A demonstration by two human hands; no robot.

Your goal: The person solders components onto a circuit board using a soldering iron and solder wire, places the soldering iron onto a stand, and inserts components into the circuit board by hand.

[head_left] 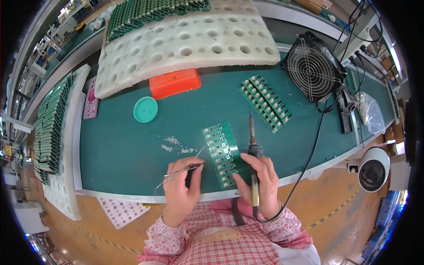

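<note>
Green bench (115, 152): L hand (182, 190) pinches wire (200, 152), R hand (265, 182) has fingers round iron (252, 149) beside PCB (221, 154); prob. mid-job, PCB looks mostly filled, loose bits (173, 140) unused.

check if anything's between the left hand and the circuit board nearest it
Only the thin wire held in the left hand pokes into the gap toward the circuit board; nothing else visible stands between them.

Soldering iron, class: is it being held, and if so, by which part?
Yes: the right hand holds the soldering iron by its handle; the metal tip is left free.
</note>
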